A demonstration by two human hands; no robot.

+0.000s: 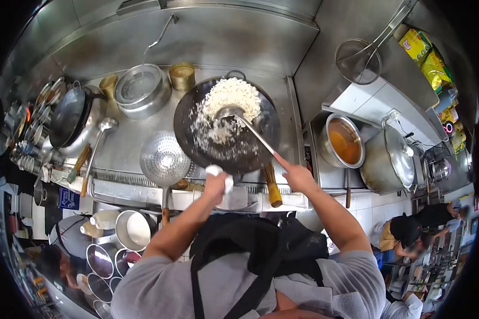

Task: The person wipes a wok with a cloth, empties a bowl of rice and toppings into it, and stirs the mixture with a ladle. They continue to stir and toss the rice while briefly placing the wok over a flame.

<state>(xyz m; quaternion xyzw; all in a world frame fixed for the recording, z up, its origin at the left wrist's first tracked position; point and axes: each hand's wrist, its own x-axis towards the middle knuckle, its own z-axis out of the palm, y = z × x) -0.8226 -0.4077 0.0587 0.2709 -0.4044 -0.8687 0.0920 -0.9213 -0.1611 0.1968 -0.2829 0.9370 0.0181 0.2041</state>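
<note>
A black wok (274,119) stands on the steel stove, with white rice (233,94) heaped toward its far side and loose grains spread nearer the middle. My right hand (299,176) is wrapped round the handle end of a ladle (257,136), whose bowl rests against the rice. At the wok's near rim, my left hand (215,187) is closed on a folded white cloth (229,184). A perforated strainer (165,158) lies just left of the wok, its wooden handle pointing toward me. Near my right hand is a bamboo brush (274,192).
Left on the stove are a lidded pot (142,91), a brass-coloured container (182,76) and another ladle (97,149). To the right stand a bowl of orange-brown liquid (344,141) and a large lidded pot (388,159). A mesh strainer (358,61) hangs above. Other people (404,234) are at lower right.
</note>
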